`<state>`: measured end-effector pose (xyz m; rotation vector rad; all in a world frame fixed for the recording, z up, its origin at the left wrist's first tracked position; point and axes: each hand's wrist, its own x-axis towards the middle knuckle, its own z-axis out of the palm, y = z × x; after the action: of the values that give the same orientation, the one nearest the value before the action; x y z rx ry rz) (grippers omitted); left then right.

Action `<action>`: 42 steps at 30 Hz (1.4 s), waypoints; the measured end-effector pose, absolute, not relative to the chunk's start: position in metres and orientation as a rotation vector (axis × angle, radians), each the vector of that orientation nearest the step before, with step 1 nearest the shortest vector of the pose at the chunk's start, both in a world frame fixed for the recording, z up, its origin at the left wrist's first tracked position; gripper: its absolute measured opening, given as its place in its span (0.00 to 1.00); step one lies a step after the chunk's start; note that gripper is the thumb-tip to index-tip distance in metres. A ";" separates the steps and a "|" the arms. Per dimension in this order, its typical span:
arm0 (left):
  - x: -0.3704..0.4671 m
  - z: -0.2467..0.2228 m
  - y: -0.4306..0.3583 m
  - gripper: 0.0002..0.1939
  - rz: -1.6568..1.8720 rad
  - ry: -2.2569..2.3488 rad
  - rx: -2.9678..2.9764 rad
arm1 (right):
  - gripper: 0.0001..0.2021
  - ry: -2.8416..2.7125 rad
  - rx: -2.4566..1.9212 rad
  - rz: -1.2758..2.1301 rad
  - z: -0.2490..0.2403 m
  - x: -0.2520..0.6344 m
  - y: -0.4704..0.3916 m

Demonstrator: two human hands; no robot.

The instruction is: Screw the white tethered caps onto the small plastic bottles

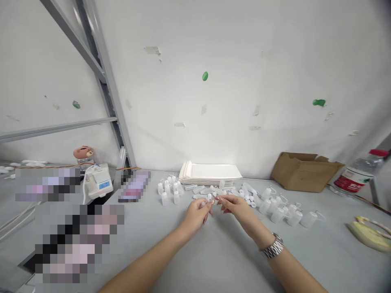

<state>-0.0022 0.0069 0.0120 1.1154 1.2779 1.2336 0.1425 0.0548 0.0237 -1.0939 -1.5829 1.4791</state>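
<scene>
In the middle of the table my left hand [197,213] is closed round a small translucent plastic bottle [203,204], mostly hidden by the fingers. Close by on the right, my right hand [235,206] has thumb and forefinger pinched together at the left fingertips; what they hold is too small to make out. Just beyond both hands lie loose white caps and clear plastic bottle parts [198,190]. Small squeeze bottles with tethered caps [278,214] stand to the right of my right hand. Similar small bottles [165,198] stand in a group at the left.
A stack of white trays [210,173] rests against the wall. An open cardboard box [302,173] and a large red-capped water bottle [356,177] stand at back right, with a yellow round object [369,236] nearer. A white power strip [99,183] and blurred-out items lie left.
</scene>
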 end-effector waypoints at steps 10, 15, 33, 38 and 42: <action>0.007 0.005 -0.002 0.17 1.135 1.305 1.321 | 0.12 -1.518 -0.830 1.682 0.023 0.138 0.046; 0.006 0.005 -0.002 0.17 1.086 1.317 1.312 | 0.10 -1.380 -0.812 1.776 0.020 0.139 0.048; 0.003 0.013 0.001 0.15 1.456 1.215 1.113 | 0.12 -1.234 -0.915 1.554 0.022 0.144 0.054; 0.003 0.018 -0.002 0.24 1.428 1.233 1.048 | 0.12 -1.338 -0.868 1.579 0.025 0.140 0.048; 0.003 0.020 -0.001 0.21 1.453 1.247 1.056 | 0.11 -1.318 -0.805 1.609 0.024 0.139 0.048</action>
<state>0.0029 -0.0010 0.0199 1.0559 1.2474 1.4534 0.1388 0.0483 0.0243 -0.8050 -1.3179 1.6092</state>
